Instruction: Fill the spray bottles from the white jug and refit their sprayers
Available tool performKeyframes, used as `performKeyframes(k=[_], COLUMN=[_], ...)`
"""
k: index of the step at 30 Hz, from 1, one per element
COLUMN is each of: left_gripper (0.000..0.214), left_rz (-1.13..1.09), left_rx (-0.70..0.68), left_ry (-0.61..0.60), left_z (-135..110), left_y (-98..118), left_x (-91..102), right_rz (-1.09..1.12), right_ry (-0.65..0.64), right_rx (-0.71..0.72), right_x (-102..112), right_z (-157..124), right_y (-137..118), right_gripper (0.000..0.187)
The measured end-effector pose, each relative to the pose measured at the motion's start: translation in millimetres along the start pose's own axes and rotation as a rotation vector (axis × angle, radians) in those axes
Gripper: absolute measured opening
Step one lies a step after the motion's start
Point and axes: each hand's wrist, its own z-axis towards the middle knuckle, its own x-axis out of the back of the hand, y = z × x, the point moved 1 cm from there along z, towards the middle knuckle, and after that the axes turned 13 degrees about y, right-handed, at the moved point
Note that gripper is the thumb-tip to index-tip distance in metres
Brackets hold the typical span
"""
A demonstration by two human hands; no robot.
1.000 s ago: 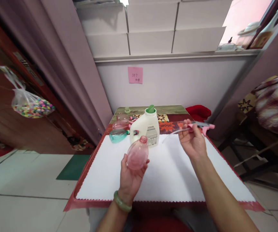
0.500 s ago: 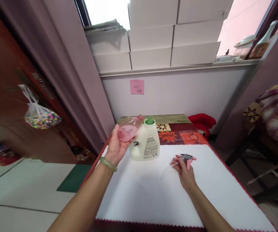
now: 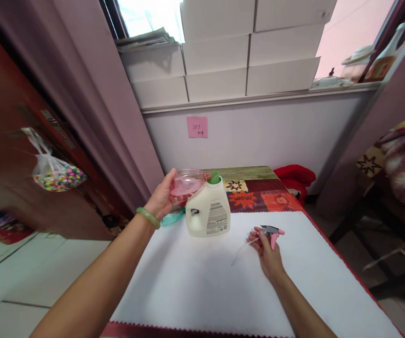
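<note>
My left hand [image 3: 165, 195] is closed round a clear pink spray bottle [image 3: 188, 183] with pinkish liquid inside. The bottle lies almost level, its open neck at the green-rimmed mouth of a cream detergent jug [image 3: 208, 211]. The jug stands upright on the white cloth; whether liquid is flowing I cannot tell. Low over the cloth at the right, my right hand [image 3: 268, 249] grips a grey and pink spray trigger head [image 3: 272, 231], whose thin clear tube points down to the left. Behind the jug, a teal see-through object [image 3: 173, 217] is partly hidden by my left hand and the jug.
White cloth [image 3: 202, 286] covers most of the table, with a patterned cover [image 3: 248, 199] showing at the back. A pink note [image 3: 197, 127] is on the wall. A bag of colourful beads [image 3: 58, 173] hangs at the left; red fabric [image 3: 294, 180] lies behind the table.
The pink bottle has tipped from slanting upward to nearly level, and its neck has come to the jug's mouth. The teal object has come into sight. My right hand is nearly unmoved.
</note>
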Motion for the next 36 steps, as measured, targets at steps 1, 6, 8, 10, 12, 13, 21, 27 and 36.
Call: performKeyframes(k=[1, 6, 8, 10, 12, 13, 21, 27, 36], left_gripper=[0.043, 0.046, 0.044, 0.04, 0.036, 0.035, 0.041, 0.048, 0.05], left_rz=[0.03, 0.161, 0.188, 0.21, 0.229, 0.24, 0.296, 0.346, 0.378], left_rx=[0.004, 0.008, 0.0, -0.033, -0.079, -0.105, -0.228, -0.247, -0.279], left_ry=[0.008, 0.025, 0.021, 0.031, 0.035, 0.033, 0.031, 0.049, 0.031], left_z=[0, 1, 2, 4, 5, 6, 5, 0, 0], left_y=[3, 15, 18, 21, 23, 25, 35, 40, 42], left_x=[-1.3, -9.6, -12.1, -13.8, -15.1, -15.7, -21.4, -28.6, -32.4], right_rz=[0.002, 0.004, 0.004, 0.009, 0.017, 0.02, 0.016, 0.013, 0.027], right_ry=[-0.003, -0.006, -0.002, -0.005, -0.014, -0.016, -0.01, -0.002, 0.01], right_rx=[-0.002, -0.004, -0.004, -0.004, -0.007, -0.009, -0.001, 0.0, -0.01], right_x=[0, 1, 1, 1, 1, 1, 1, 2, 2], right_z=[0, 1, 1, 1, 1, 1, 1, 1, 3], right_y=[0, 1, 1, 1, 2, 2, 2, 2, 3], right_gripper=[0.063, 0.063, 0.063, 0.063, 0.061, 0.061, 0.061, 0.062, 0.06])
